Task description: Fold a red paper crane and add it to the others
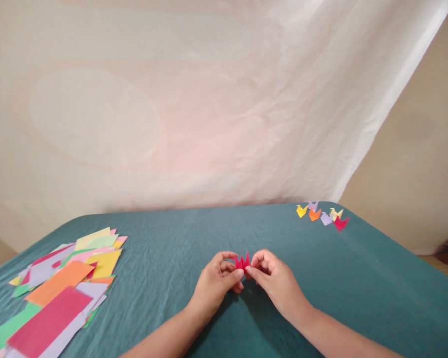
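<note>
A small red origami crane (pixel 242 262) is held between both hands, just above the near middle of the table. Its pointed tips stick up between the fingers. My left hand (pixel 222 273) pinches its left side with thumb and fingers. On the other side, my right hand (pixel 271 276) grips the crane's right edge between thumb and forefinger. The lower part of the folded paper is partly hidden by the thumbs.
Loose coloured paper sheets (pixel 50 323) lie in an overlapping pile at the left. Several finished paper cranes, among them a red crane (pixel 341 223) and an orange crane (pixel 314 215), sit at the far right of the green-covered table (pixel 164 258). A pale cloth (pixel 209 109) hangs behind.
</note>
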`<state>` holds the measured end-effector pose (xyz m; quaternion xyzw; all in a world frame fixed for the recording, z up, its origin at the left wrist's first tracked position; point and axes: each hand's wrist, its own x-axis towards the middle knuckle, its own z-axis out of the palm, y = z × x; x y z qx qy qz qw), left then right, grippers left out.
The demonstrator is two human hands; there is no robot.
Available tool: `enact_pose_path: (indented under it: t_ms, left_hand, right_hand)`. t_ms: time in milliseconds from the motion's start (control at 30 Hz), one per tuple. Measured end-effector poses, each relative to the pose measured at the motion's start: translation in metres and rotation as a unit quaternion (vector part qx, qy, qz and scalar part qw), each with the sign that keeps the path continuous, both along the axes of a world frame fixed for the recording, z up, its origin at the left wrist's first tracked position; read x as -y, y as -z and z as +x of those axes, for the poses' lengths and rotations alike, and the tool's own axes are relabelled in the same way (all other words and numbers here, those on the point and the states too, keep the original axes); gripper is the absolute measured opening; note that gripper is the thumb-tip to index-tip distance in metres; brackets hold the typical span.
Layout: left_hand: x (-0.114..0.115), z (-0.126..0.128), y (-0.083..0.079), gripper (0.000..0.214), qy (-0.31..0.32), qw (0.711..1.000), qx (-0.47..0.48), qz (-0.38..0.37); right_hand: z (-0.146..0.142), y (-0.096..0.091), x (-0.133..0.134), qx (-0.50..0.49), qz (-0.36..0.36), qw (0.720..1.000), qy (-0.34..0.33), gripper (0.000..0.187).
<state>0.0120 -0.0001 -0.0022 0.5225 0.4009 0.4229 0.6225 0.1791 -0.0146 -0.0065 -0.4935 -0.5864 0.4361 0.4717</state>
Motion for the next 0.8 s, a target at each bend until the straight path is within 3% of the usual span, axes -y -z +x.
enact_pose_path:
  t_ms: [200, 400, 567, 800]
  left_hand:
    - [0.0003, 0.0003, 0.0004, 0.030, -0.012, 0.998, -0.053, -0.015]
    - [0.0000, -0.0005, -0.0017, 0.028, -0.026, 0.998, -0.060, -0.017]
    - [-0.0008, -0.0011, 0.0000, 0.027, -0.024, 0.998, -0.060, -0.011]
    - [-0.0006, -0.0005, -0.0005, 0.026, -0.016, 0.997, -0.078, -0.012]
  right_hand:
    - [0.0004, -0.0011, 0.0022, 0.016, 0.011, 1.000, -0.006, 0.017]
    - [0.0014, 0.0006, 0.0013, 0.018, 0.005, 0.998, -0.052, 0.019]
    - [0.0031, -0.0003, 0.0004, 0.078, 0.011, 0.996, -0.035, 0.023]
    - [0.0021, -0.0025, 0.0013, 0.078, 0.018, 0.996, -0.034, 0.020]
